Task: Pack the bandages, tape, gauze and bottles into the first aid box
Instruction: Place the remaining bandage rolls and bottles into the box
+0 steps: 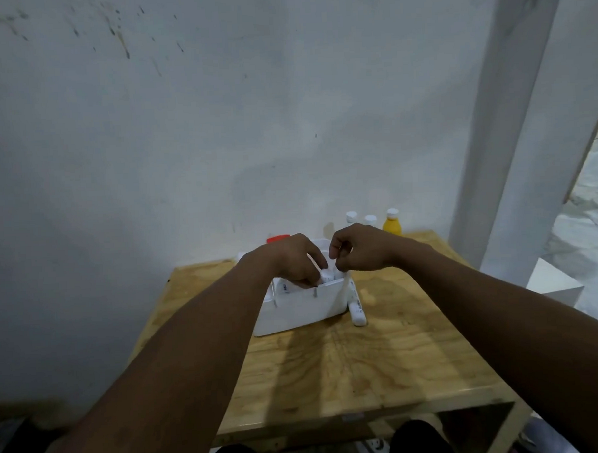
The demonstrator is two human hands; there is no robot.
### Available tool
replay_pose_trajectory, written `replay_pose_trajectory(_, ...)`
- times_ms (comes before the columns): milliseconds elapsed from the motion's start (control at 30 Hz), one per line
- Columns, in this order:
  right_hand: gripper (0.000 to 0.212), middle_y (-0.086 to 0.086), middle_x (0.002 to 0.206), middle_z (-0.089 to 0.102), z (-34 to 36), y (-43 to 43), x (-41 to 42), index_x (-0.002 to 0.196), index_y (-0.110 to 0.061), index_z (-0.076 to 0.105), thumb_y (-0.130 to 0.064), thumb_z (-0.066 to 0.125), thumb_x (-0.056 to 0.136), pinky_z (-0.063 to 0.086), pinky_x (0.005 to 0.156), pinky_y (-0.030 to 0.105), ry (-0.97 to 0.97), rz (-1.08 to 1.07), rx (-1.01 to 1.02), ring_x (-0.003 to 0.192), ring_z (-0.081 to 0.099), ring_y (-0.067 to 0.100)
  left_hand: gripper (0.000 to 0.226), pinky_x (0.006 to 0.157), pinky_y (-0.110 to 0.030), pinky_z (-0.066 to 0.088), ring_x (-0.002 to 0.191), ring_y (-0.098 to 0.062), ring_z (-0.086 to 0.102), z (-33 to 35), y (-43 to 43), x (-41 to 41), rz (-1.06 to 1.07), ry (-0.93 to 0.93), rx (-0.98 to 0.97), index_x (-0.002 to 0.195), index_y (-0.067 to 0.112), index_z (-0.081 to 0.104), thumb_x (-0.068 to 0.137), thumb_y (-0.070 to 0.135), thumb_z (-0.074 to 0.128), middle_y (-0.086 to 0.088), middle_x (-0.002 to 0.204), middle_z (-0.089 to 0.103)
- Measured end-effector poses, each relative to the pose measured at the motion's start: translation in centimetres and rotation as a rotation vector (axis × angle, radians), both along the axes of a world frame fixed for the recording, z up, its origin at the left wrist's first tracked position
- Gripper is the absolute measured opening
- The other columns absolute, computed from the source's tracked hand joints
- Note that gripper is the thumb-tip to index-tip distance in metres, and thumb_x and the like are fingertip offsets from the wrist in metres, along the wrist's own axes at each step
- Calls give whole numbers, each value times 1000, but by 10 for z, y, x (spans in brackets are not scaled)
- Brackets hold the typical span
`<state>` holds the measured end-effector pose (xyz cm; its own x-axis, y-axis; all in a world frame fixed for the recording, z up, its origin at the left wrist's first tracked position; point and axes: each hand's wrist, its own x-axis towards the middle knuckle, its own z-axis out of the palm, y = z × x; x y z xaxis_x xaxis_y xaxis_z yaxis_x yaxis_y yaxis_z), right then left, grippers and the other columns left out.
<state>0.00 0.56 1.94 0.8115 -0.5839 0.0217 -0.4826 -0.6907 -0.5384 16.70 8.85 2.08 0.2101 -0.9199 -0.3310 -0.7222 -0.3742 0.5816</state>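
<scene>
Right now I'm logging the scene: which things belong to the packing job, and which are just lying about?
Job:
white first aid box
yellow bottle
two white-capped bottles
white tubes beside the box
left hand, right hand

Lying about:
wooden table
white block on the floor

One white box [296, 310] sits on the surface [348, 368]. Three bottles stand behind it: two white-capped ones [352, 217] [370, 219] and one yellow [392, 224]. Two hands [297, 259] [358, 246] reach in.

A plywood table [382, 370] stands against a stained white wall [218, 127].
</scene>
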Motion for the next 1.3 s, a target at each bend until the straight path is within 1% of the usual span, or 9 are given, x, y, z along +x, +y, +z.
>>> replay_pose_trajectory(267, 18, -8, 84, 65, -1, -2, -3, 98, -11, 72, -9, 69, 81, 53, 81, 27, -61, -10, 15, 89, 65, 15, 30, 88, -35, 64, 80, -18, 74, 1, 0, -3, 0, 4, 1, 109, 18, 76, 85, 1, 78, -10, 97, 73)
replay_pose_trajectory(367, 19, -4, 84, 68, -2, -3, -4, 98, -11, 72, -8, 70, 79, 54, 80, 28, -75, -16, 54, 84, 64, 14, 33, 80, -29, 64, 75, -16, 73, -1, 0, -2, -1, -9, 0, 114, 14, 75, 85, 0, 77, -9, 93, 73)
replay_pose_trajectory(500, 22, 8, 93, 74, -5, -7, -6, 98, -12, 71, -7, 72, 77, 55, 82, 31, -72, -5, 85, 82, 65, 14, 24, 71, -25, 62, 73, -15, 72, -1, 0, -1, -14, -17, -15, 97, 17, 77, 82, -1, 80, -10, 94, 75)
replay_pose_trajectory(633, 25, 9, 95, 74, -10, -9, -7, 100, -11, 74, -4, 74, 76, 56, 81, 29, -65, 12, 79, 82, 66, 14, 23, 84, -34, 64, 85, -22, 73, -1, 3, 1, -28, 17, -42, 93, 13, 77, 80, -6, 80, -16, 98, 78)
replay_pose_trajectory(733, 24, 7, 97, 75, -11, -10, -6, 98, -13, 76, -4, 76, 76, 57, 81, 27, -67, 11, 77, 90, 69, 18, 24, 85, -34, 63, 88, -25, 75, -2, 4, 1, -33, 9, -52, 90, 15, 76, 81, -7, 78, -16, 97, 78)
replay_pose_trajectory(867, 25, 5, 97, 74, -8, -9, -4, 100, -13, 75, -9, 74, 76, 57, 87, 31, -77, -4, 85, 94, 69, 19, 25, 93, -47, 62, 105, -34, 75, -2, 3, 0, -17, -14, -42, 90, 16, 76, 81, -7, 77, -20, 104, 78)
replay_pose_trajectory(1000, 20, -1, 91, 74, -6, -10, -5, 98, -15, 76, -11, 71, 79, 56, 84, 28, -102, -33, 91, 91, 69, 15, 22, 93, -45, 62, 101, -30, 77, 1, 2, 0, 5, 11, -17, 91, 16, 76, 82, -5, 78, -19, 104, 78)
replay_pose_trajectory(1167, 15, 1, 91, 74, 1, -23, -10, 92, -11, 77, -11, 67, 81, 56, 84, 32, -196, -133, 22, 90, 68, 17, 15, 57, -24, 57, 71, -14, 79, 9, -1, -1, 37, -29, -84, 95, 15, 75, 87, 3, 75, -10, 95, 79)
replay_pose_trajectory(1300, 16, 7, 99, 72, 4, -47, -20, 91, -10, 74, -17, 62, 85, 58, 75, 34, -202, -278, 14, 92, 67, 23, 14, 76, -31, 65, 78, -23, 80, 18, -16, 0, 56, -54, -189, 102, 9, 75, 89, 4, 72, -15, 98, 77)
